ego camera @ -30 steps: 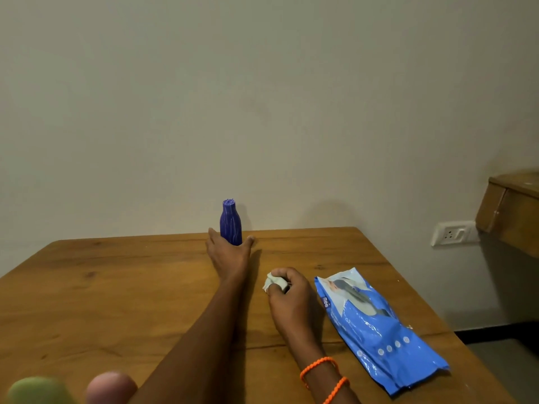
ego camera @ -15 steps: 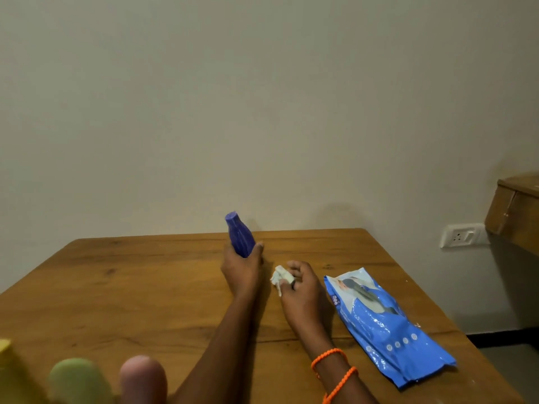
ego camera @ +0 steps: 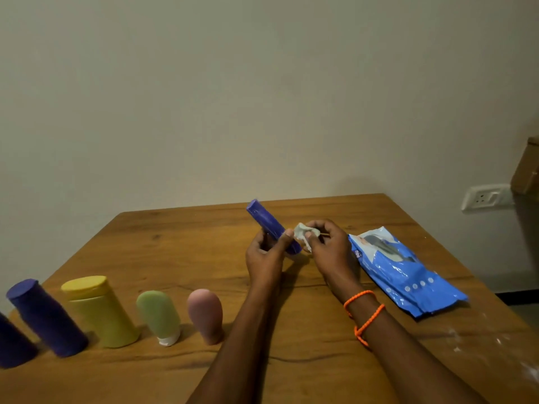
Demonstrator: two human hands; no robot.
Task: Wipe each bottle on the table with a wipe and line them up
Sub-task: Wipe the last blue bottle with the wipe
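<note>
My left hand [ego camera: 267,259] grips a slim blue bottle [ego camera: 267,221], lifted off the wooden table [ego camera: 175,258] and tilted with its top to the upper left. My right hand [ego camera: 329,249] pinches a crumpled white wipe [ego camera: 303,232] right beside the bottle's lower end. Along the near left edge stands a row of bottles: a dark blue one cut off at the left [ego camera: 11,345], a purple one [ego camera: 46,317], a yellow one [ego camera: 99,310], a green one on a white cap [ego camera: 159,314] and a pink one [ego camera: 205,314].
A blue pack of wipes [ego camera: 405,272] lies flat on the table to the right of my hands. A wall socket [ego camera: 485,196] and a wooden cabinet corner [ego camera: 528,170] are at the far right. White specks mark the table's near right corner.
My left hand has lifted the blue bottle off the table and tilted it. My right hand has brought the wipe up to it. The view has dropped, showing the row of bottles.
</note>
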